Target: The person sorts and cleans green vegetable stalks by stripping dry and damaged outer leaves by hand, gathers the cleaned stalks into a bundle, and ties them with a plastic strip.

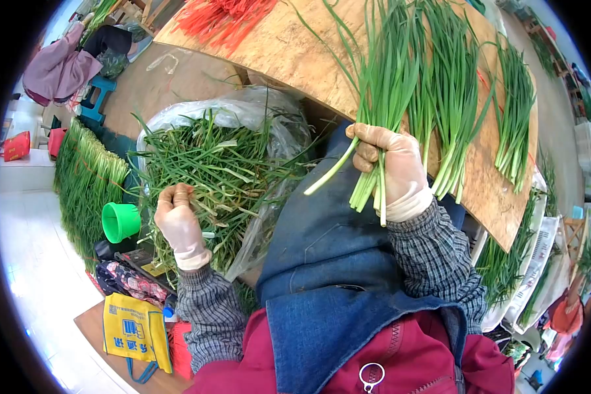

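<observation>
My right hand (394, 161), in a thin pale glove, is closed around a bunch of garlic chives (384, 72). Their white-green stem ends hang below the fist, and one stalk sticks out at an angle to the left. My left hand (179, 222), gloved too, hovers over the left side of a plastic-lined container (226, 111) heaped with loose green leaves and pale trimmings (223, 174). Its fingers are pressed together; what they hold, if anything, is hidden. More chive bunches (456, 98) lie on the wooden board (322, 59) beside my right hand.
Red ties (223, 20) lie at the board's far end. A tall stack of chives (88, 190), a green cup (120, 222) and a yellow bag (134, 331) are on the left. White crates (538, 262) with chives stand at right. A person (62, 69) is at upper left.
</observation>
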`<state>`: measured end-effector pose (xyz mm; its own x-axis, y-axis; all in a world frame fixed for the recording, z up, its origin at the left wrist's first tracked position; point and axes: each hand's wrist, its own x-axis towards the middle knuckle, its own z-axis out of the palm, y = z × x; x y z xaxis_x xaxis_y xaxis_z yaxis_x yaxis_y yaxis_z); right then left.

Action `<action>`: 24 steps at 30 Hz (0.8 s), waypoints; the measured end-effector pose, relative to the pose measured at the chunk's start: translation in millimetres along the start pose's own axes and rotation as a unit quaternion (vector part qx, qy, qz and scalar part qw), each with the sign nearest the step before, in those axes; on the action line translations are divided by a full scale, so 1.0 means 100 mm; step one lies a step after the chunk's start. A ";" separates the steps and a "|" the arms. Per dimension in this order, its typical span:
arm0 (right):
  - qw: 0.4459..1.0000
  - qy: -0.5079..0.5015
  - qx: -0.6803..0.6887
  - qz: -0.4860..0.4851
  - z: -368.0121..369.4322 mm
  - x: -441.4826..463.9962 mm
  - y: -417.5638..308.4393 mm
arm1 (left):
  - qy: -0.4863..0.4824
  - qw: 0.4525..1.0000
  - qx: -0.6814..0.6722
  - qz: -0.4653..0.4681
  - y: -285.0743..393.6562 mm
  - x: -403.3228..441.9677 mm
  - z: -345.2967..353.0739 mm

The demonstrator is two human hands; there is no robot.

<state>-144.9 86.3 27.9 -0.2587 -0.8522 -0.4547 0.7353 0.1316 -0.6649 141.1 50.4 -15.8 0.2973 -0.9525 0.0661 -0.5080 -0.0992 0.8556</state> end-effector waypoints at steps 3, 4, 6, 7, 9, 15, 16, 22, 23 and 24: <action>1.000 0.006 0.000 0.006 0.02 -0.03 -0.04 | -0.021 0.965 0.175 0.194 -0.06 -0.03 0.10; 1.000 0.015 -0.012 -0.003 0.04 -0.06 -0.06 | -0.071 0.972 0.128 0.187 0.08 -0.10 0.20; 0.999 0.014 -0.029 -0.042 0.10 -0.13 -0.15 | -0.196 0.968 -0.015 0.156 0.40 -0.27 0.44; 0.997 -0.025 -0.029 -0.064 0.07 -0.18 -0.24 | -0.237 0.956 -0.061 0.160 0.45 -0.30 0.58; 0.993 -0.055 -0.045 -0.099 0.02 -0.32 -0.53 | -0.297 0.934 -0.068 0.188 0.59 -0.37 0.82; 0.981 -0.082 -0.059 -0.167 -0.32 -0.55 -1.41 | -0.427 0.883 -0.106 0.161 1.01 -0.44 1.29; 0.977 -0.042 -0.099 -0.185 -0.43 -0.55 -1.50 | -0.457 0.873 -0.124 0.114 1.04 -0.48 1.37; 0.937 0.216 -0.232 -0.145 -1.02 -0.31 -1.54 | -0.604 0.777 -0.155 -0.090 1.30 -0.72 1.70; 0.925 0.238 -0.262 -0.136 -1.12 -0.28 -1.48 | -0.607 0.775 -0.155 -0.085 1.31 -0.77 1.73; 0.918 0.230 -0.299 -0.125 -1.29 -0.20 -1.42 | -0.607 0.771 -0.163 -0.101 1.34 -0.81 1.75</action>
<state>-325.0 150.2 55.1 -0.7111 -0.6075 -0.3539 0.1769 0.3326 -0.9263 -92.4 64.0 3.7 -0.7327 -0.5146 -0.4454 -0.2611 -0.3917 0.8823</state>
